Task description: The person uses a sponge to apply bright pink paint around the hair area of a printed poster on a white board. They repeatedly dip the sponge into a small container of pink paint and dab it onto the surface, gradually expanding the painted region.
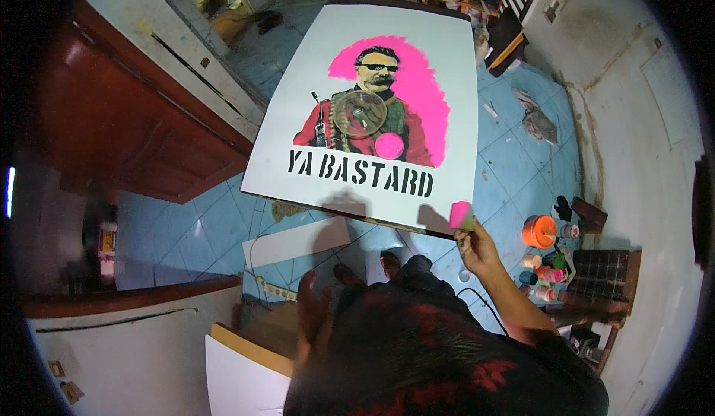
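My right hand [474,243] is closed around a small sponge [461,213] with a pink, paint-covered face and a greenish side. It holds the sponge at the near right corner of a large white board [287,181]. On the board is a stencilled portrait of a moustached figure [417,137] with a bright pink patch behind it and black lettering below. A round see-through disc [360,113] and a round pink paint lid or dish [389,146] lie over the figure's chest. My left arm [307,308] hangs dim and blurred at my side; its fingers cannot be made out.
Right on the blue tiled floor [499,140] stand an orange bucket [539,231] and several paint pots [550,274]. A crumpled grey cloth [538,122] lies farther back. A white strip [298,242] and power strip [279,291] lie nearby. A brown door [134,110] is left.
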The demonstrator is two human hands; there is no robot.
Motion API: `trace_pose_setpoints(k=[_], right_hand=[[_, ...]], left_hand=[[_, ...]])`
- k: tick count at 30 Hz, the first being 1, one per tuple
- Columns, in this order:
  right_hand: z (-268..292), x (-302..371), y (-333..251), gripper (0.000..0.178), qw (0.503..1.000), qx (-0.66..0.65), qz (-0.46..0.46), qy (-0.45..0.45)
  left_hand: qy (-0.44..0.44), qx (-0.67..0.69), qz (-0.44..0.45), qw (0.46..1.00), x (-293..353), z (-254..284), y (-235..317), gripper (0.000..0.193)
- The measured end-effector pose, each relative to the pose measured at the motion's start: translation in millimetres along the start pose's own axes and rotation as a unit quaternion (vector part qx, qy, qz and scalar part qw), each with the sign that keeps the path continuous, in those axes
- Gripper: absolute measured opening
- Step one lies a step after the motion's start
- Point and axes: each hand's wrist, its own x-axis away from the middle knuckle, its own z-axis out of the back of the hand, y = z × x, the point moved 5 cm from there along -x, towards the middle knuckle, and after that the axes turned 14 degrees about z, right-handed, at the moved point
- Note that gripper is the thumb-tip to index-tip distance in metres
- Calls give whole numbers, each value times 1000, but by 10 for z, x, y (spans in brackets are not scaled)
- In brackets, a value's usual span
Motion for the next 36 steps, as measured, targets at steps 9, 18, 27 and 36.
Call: trace_pose_setpoints(k=[9,18,27,36], right_hand=[[259,539,184,31,989,-31,128,73],[555,1081,489,29,968,-108,174,145],[1037,1070,176,28,953,-85,238,169],[1023,843,-124,31,947,-88,226,210]], left_hand=[[-28,-80,-307,948,-1868,-594,756,82],[-129,-177,-278,935,-2869,-1799,1517,96],[-77,-140,-331,930,-3157,-2491,1817,109],[-27,-168,-312,935,-3154,-2766,1764,118]])
